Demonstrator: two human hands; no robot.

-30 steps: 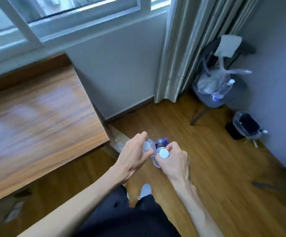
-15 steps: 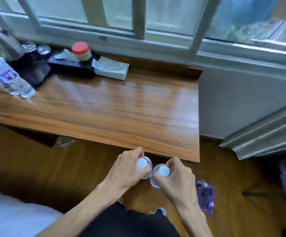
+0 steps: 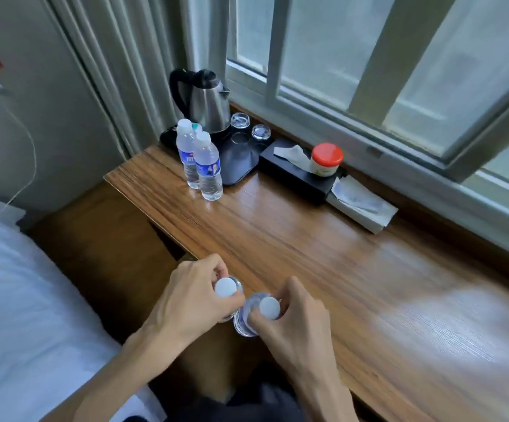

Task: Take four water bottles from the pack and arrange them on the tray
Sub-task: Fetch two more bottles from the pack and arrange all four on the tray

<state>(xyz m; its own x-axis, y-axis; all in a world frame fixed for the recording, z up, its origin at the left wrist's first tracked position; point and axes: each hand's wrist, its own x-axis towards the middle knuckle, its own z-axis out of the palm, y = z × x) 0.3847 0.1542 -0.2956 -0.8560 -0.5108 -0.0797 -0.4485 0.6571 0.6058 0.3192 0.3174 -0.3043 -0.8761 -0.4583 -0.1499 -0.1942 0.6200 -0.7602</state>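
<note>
Bottles: one capped water bottle (image 3: 226, 288) gripped by left hand (image 3: 186, 296), another (image 3: 259, 310) by right hand (image 3: 292, 324)
Fingers: curled closed around necks
Tray (image 3: 238, 161): far left on desk (image 3: 353, 269)

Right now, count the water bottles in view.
4, perhaps 5. Two stand on the desk by the tray. Left hand holds one, right hand another. A teal cap behind may be a fifth.

Your left hand (image 3: 191, 295) grips a white-capped bottle (image 3: 226, 288) by its neck; your right hand (image 3: 289, 322) grips a second bottle (image 3: 267, 307) likewise, both at the desk's (image 3: 353, 269) near edge. Two standing bottles (image 3: 206, 166) sit near its far left corner, touching the black tray (image 3: 238, 161).
</note>
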